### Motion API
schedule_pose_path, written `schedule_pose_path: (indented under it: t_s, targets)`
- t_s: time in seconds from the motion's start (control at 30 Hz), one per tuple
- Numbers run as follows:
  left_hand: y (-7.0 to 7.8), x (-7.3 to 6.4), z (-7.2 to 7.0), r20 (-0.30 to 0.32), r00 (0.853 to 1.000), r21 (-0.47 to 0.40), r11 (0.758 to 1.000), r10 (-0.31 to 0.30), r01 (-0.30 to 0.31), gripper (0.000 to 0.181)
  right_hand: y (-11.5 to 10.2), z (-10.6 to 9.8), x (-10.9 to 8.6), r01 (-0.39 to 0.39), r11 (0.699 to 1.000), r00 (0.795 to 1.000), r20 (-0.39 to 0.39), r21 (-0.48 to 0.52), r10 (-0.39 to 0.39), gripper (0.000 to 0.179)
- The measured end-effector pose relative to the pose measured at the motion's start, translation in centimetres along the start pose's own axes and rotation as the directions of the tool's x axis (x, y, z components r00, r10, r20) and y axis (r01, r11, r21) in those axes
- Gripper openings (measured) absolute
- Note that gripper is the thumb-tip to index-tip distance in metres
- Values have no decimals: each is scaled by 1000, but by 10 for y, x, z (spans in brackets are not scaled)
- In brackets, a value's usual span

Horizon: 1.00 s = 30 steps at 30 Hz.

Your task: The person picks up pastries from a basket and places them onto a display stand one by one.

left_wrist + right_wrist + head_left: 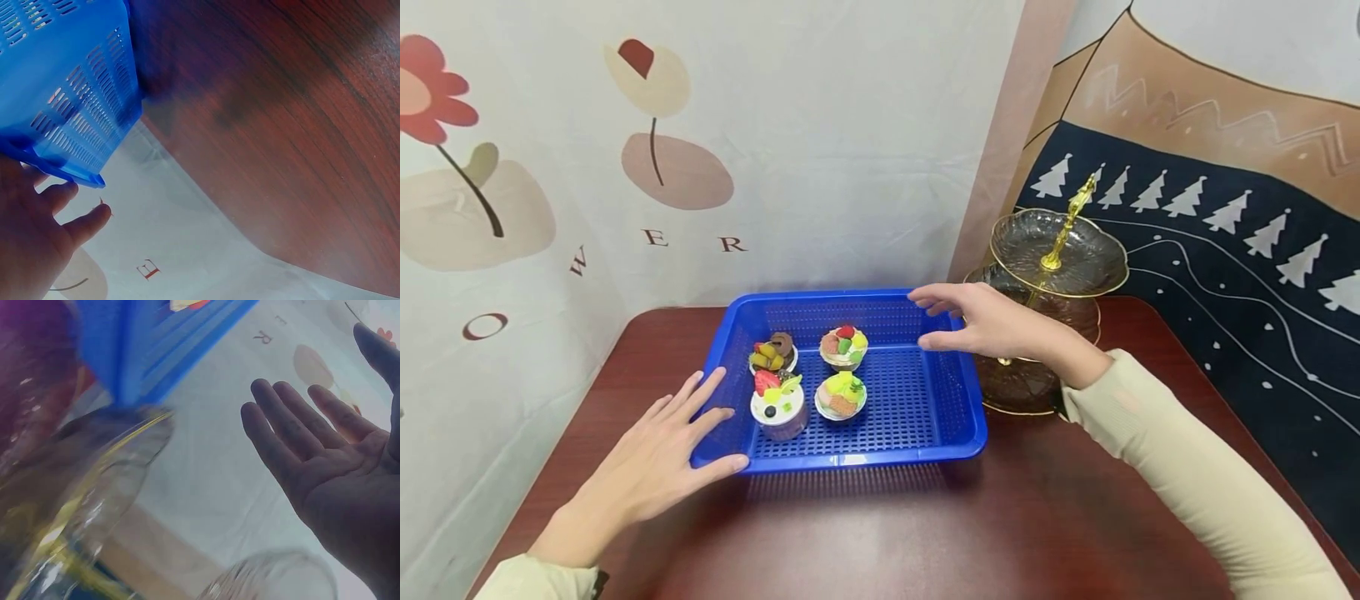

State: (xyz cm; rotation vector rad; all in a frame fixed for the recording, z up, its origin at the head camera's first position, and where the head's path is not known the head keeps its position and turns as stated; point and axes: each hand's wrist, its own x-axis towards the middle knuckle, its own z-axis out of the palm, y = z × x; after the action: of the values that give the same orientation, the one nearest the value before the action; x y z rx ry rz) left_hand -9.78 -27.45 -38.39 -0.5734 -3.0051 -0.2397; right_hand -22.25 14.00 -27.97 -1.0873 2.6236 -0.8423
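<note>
A blue plastic basket (880, 461) with slotted walls stands on the table. My left hand (651, 462) is at its left rim, fingers spread; whether it bears on the rim I cannot tell. Over the basket's right rim hovers my right hand (992, 321), fingers extended and nothing in it. In the basket's left half are a chocolate-coloured cupcake (781, 343), a white-topped cup cake (784, 423) with strawberry, and two fruit-topped cupcakes, one farther back (844, 360) and one nearer (841, 396). The right wrist view shows the right palm (350, 481) holding nothing.
Right of the basket, partly behind my right arm, stands a tiered stand of smoky glass plates (1018, 246) with gold rims and a gold handle (1078, 204). The dark red wooden table (850, 542) meets printed wall cloths (850, 167) at the back.
</note>
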Motion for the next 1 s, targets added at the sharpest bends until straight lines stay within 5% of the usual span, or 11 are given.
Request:
schedule_pose_path:
  t_s: [0.33, 0.57, 1.0]
  targets:
    - [0, 0, 0, -1, 1000, -9, 1000, -5, 5, 71, -27, 22, 55, 110, 991, 987, 107, 76, -117, 75]
    - [0, 0, 1, 4, 1000, -7, 1000, -10, 10, 71, -33, 42, 71, 150, 981, 968, 187, 121, -170, 78]
    - [-2, 1, 3, 1, 1000, -22, 1000, -9, 9, 71, -30, 70, 89, 76, 981, 941, 312, 177, -130, 77]
